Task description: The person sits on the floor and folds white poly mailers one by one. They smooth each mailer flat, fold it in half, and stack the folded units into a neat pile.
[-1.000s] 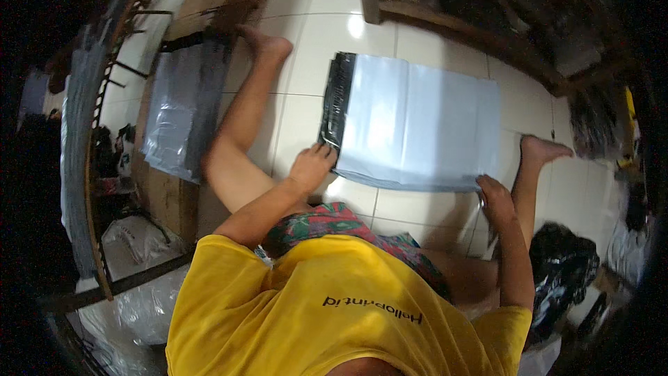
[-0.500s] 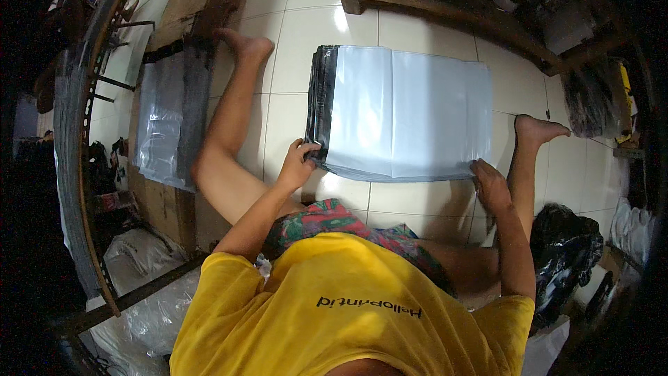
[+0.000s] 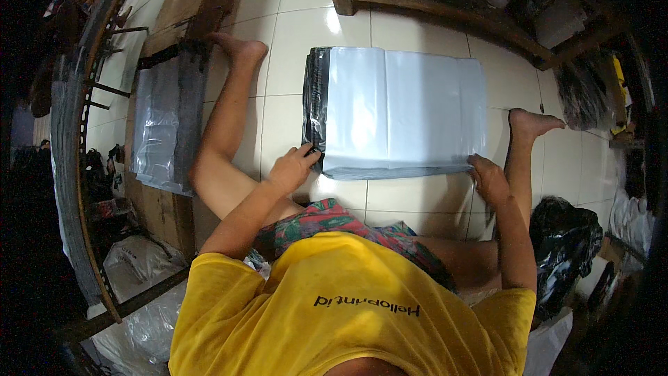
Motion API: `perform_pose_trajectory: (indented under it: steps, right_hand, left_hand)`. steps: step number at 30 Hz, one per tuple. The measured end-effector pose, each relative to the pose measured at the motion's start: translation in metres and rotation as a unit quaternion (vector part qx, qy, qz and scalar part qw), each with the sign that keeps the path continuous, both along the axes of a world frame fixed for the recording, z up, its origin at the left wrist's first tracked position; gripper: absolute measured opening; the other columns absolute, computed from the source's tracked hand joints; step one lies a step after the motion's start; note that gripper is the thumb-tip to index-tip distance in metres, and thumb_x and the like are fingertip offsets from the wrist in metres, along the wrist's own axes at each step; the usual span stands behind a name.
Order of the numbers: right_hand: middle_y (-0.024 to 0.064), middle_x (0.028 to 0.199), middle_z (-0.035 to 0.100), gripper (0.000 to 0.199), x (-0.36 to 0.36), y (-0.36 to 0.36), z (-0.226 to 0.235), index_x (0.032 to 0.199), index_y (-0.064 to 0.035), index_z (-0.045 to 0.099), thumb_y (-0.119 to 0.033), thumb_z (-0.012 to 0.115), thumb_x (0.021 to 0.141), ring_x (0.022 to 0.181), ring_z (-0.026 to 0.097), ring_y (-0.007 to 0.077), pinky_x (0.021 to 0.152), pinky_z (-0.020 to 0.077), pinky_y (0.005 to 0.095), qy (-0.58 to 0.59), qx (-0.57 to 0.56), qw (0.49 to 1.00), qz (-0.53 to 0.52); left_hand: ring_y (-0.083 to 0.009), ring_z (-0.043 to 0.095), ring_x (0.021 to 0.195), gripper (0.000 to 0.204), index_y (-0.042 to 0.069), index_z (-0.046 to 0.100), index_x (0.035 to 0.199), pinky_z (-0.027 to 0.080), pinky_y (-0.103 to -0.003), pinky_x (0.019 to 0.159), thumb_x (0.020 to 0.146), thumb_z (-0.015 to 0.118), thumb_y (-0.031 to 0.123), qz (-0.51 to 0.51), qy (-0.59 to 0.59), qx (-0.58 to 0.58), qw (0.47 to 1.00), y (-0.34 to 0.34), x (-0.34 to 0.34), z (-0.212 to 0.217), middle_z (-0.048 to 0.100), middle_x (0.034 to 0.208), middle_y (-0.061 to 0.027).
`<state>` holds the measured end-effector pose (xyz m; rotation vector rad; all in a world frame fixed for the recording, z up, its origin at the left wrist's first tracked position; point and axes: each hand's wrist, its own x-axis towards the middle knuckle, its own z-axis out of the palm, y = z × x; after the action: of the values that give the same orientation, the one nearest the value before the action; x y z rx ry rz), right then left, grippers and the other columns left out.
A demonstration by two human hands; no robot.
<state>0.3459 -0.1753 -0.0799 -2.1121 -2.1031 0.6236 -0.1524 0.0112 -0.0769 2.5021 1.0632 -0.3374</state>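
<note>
Nearest us, our left hand (image 3: 289, 170) and right hand (image 3: 489, 179) are at the near corners of a stack of pale plastic bags (image 3: 410, 108), fingers bent at its edges; we cannot tell whether they clamp. The stack lies flat on the tiled floor (image 3: 299, 0). We judge it limp, slippery, fairly heavy together, and best held by both side edges. Beyond stands a wooden frame (image 3: 445, 17).

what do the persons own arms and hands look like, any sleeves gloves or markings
The left hand and right hand are ungloved, and both forearms are bare, with no watch or bracelet visible. A plain yellow short left sleeve and matching right sleeve cover the upper arms. Fine details, such as thin rings, are too small to tell.
</note>
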Motion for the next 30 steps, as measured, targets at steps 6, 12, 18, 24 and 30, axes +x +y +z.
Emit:
perform_pose_trajectory:
  steps: [6, 12, 18, 24, 30]
  right_hand:
    - [0.0232, 0.115, 0.068, 0.028, 0.0, 0.02, 0.018, 0.121, -0.0024, 0.06, -0.016, 0.058, 0.097, 0.102, 0.065, 0.0435, 0.091, 0.0527, 0.0512, 0.015, -0.074, 0.995, -0.059]
    - [0.0231, 0.108, 0.07, 0.026, 0.015, 0.022, 0.001, 0.117, -0.0029, 0.061, -0.018, 0.057, 0.097, 0.101, 0.066, 0.0438, 0.089, 0.0523, 0.0525, 0.018, -0.02, 0.999, -0.033]
    - [0.024, 0.108, 0.069, 0.023, 0.004, 0.036, 0.024, 0.11, 0.0007, 0.06, -0.018, 0.057, 0.096, 0.104, 0.065, 0.0431, 0.09, 0.0518, 0.0511, 0.033, -0.11, 0.991, -0.067]
    - [0.0213, 0.119, 0.062, 0.026, 0.019, 0.019, -0.007, 0.111, 0.0014, 0.063, -0.015, 0.067, 0.091, 0.109, 0.062, 0.0409, 0.092, 0.0525, 0.0456, 0.015, -0.048, 0.999, -0.016]
    - [0.0187, 0.116, 0.062, 0.027, 0.019, 0.003, -0.018, 0.109, 0.0012, 0.063, -0.015, 0.071, 0.088, 0.107, 0.063, 0.037, 0.092, 0.0538, 0.0439, -0.042, 0.012, 0.998, 0.05]
  left_hand:
    - [-0.0364, 0.063, 0.113, 0.035, 0.004, 0.064, 0.126, 0.05, -0.042, 0.1, 0.091, 0.06, 0.005, 0.075, -0.106, -0.212, 0.969, 0.049, -0.014, -0.007, 0.065, 0.123, -0.0207]
    - [-0.0354, 0.043, 0.135, 0.093, 0.004, 0.037, 0.151, 0.029, -0.056, 0.114, 0.074, 0.082, 0.032, -0.079, 0.099, 0.06, 0.99, 0.02, 0.035, 0.047, 0.046, 0.146, -0.0186]
    - [-0.0305, 0.054, 0.12, 0.08, 0.003, 0.042, 0.145, 0.036, -0.049, 0.109, 0.077, 0.076, 0.027, -0.11, -0.055, 0.134, 0.983, -0.036, 0.093, -0.001, 0.057, 0.123, -0.0156]
    - [-0.0277, 0.062, 0.098, 0.029, 0.007, 0.06, 0.114, 0.044, -0.048, 0.096, 0.087, 0.059, 0.017, -0.129, -0.089, 0.193, 0.969, -0.026, 0.066, -0.021, 0.062, 0.101, -0.0082]
    - [-0.0271, 0.063, 0.098, 0.019, 0.009, 0.06, 0.106, 0.043, -0.046, 0.1, 0.088, 0.056, 0.015, -0.125, -0.028, 0.211, 0.969, -0.03, 0.056, -0.02, 0.064, 0.104, -0.0098]
